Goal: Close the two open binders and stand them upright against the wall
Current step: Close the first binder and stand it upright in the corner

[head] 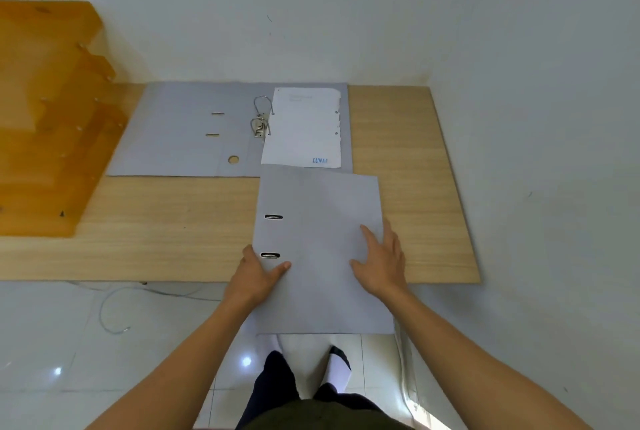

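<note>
You are holding the closed lever-arch binder [318, 249] flat at the counter's [173, 215] near edge, its near end overhanging toward you. Left hand [256, 279] is clamping the spine side, thumb on the cover by the slots; right hand [382, 261] is lying fingers spread on the cover, reaching its right edge. Long axis is running from you toward the wall [346, 14]. The open binder [183, 132] is lying flat against that wall, directly beyond, just touching the closed one's far edge; both hands are equally near.

An office: lever-arch binders [194, 132] on a wooden desk [173, 222]; tiered file tray [45, 118].
</note>
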The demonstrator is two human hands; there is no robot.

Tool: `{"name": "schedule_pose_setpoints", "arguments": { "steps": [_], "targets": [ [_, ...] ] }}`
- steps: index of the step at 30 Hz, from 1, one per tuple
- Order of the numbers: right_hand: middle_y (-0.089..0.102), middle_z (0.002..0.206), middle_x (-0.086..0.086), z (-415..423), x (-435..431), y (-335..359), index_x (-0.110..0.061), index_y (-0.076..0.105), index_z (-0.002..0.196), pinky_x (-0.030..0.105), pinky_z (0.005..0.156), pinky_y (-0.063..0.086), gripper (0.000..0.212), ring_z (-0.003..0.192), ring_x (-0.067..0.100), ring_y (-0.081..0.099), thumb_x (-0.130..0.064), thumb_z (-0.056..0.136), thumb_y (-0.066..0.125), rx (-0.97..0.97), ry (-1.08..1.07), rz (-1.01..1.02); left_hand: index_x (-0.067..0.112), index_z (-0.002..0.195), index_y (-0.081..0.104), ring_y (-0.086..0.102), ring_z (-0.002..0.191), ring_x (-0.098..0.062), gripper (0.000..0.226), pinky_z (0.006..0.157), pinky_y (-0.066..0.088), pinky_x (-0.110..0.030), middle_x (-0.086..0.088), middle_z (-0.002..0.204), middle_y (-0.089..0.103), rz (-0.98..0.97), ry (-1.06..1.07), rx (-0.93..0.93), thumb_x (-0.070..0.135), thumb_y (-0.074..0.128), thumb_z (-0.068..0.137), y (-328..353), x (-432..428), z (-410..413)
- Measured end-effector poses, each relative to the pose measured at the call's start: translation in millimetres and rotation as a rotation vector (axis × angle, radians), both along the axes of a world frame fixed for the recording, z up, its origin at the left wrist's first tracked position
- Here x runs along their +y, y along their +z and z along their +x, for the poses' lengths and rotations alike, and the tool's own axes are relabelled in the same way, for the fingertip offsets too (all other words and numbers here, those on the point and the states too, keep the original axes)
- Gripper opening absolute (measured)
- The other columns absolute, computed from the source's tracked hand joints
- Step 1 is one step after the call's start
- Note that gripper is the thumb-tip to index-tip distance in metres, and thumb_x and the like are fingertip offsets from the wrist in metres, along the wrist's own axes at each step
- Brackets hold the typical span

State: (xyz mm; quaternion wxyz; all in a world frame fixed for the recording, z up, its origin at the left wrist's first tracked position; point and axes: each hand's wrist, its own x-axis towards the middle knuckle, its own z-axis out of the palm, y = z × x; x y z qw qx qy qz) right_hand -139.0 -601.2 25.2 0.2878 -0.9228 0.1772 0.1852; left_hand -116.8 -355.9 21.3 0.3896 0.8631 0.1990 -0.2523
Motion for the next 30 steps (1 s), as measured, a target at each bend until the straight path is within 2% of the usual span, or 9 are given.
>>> {"name": "schedule_pose_setpoints", "arguments": {
  "steps": [2,7,11,14,16,19,24,28,30],
  "targets": [
    [-0.012,0.172,0.005,7.3,10.6,-6.4,-0.03,0.019,0.162,0.049,0.127,0.005,0.077,0.159,0.034,-0.005,-0.038,0.096,0.058,0.025,0.113,0.014,0.007,0.144,0.03,0.055,0.129,-0.037,0.088,0.103,0.047,-0.047,-0.018,0.144,0.053,0.012,-0.015,0.017,0.048,0.076,0.081,-0.8,-1.5,-1.3],
    [-0.008,0.173,0.004,14.1,25.3,-20.0,-0.026,0.016,0.163,0.051,0.128,0.007,0.073,0.159,0.033,-0.009,-0.033,0.101,0.054,0.102,0.102,0.218,0.006,0.139,0.048,0.061,0.124,-0.033,0.073,0.096,0.05,-0.038,-0.01,0.134,0.062,-0.097,0.072,-0.015,0.042,0.077,0.083,-1.6,2.2,6.7],
    [-0.002,0.173,0.001,15.9,20.1,-21.5,-0.024,0.023,0.162,0.044,0.129,0.006,0.067,0.16,0.026,-0.008,-0.03,0.102,0.053,0.091,0.012,0.328,0.018,0.116,0.071,0.071,0.105,-0.023,0.063,0.09,0.055,-0.041,-0.003,0.116,0.075,-0.35,0.355,0.067,0.07,0.053,0.086,2.7,9.7,21.0],
    [-0.002,0.173,0.0,22.1,16.6,-15.9,-0.023,0.024,0.162,0.043,0.128,0.005,0.066,0.16,0.024,-0.008,-0.034,0.103,0.052,0.097,-0.104,0.38,0.024,0.093,0.074,0.069,0.086,-0.019,0.058,0.073,0.052,-0.033,0.0,0.093,0.075,-0.499,0.406,0.157,0.069,0.037,0.095,11.8,-0.3,33.7],
    [-0.003,0.174,0.0,26.9,15.7,-8.5,-0.024,0.021,0.162,0.047,0.129,0.003,0.066,0.16,0.024,-0.009,-0.04,0.104,0.048,0.086,-0.178,0.401,0.018,0.099,0.072,0.063,0.078,-0.02,0.067,0.07,0.049,-0.033,-0.003,0.086,0.069,-0.538,0.39,0.221,0.071,0.033,0.094,18.6,-11.4,41.1],
    [-0.004,0.173,-0.003,36.8,14.8,7.4,-0.03,0.012,0.163,0.053,0.127,-0.002,0.066,0.16,0.025,-0.01,-0.047,0.105,0.039,0.057,-0.256,0.386,0.012,0.127,0.069,0.069,0.094,-0.025,0.082,0.08,0.052,-0.036,-0.009,0.103,0.075,-0.665,0.314,0.308,0.076,0.033,0.09,29.7,-34.2,51.6],
    [-0.001,0.173,-0.006,52.7,11.1,31.7,-0.038,0.005,0.163,0.054,0.126,-0.006,0.067,0.16,0.023,-0.005,-0.062,0.102,0.022,-0.027,-0.362,0.401,0.023,0.13,0.068,0.073,0.113,-0.026,0.062,0.096,0.053,-0.046,-0.01,0.127,0.073,-1.023,0.129,0.392,0.067,0.042,0.094,68.6,-80.2,65.6],
    [0.034,0.165,-0.014,62.7,2.6,53.8,-0.052,0.031,0.154,0.049,0.127,0.019,0.086,0.153,0.011,0.03,-0.093,0.078,0.029,-0.228,-0.572,0.655,0.022,0.138,0.062,0.067,0.123,-0.023,0.052,0.108,0.048,-0.045,-0.004,0.131,0.072,-1.047,-0.143,0.346,0.052,0.054,0.096,97.8,-99.6,87.4],
    [0.045,0.158,-0.018,68.4,-3.4,64.0,-0.056,0.038,0.149,0.046,0.124,0.029,0.076,0.146,0.007,0.042,-0.089,0.081,0.036,-0.307,-0.587,0.761,0.022,0.14,0.06,0.068,0.122,-0.021,0.055,0.108,0.049,-0.043,-0.002,0.131,0.072,-1.036,-0.239,0.278,0.049,0.059,0.092,106.8,-106.5,96.4]
  ]
}}
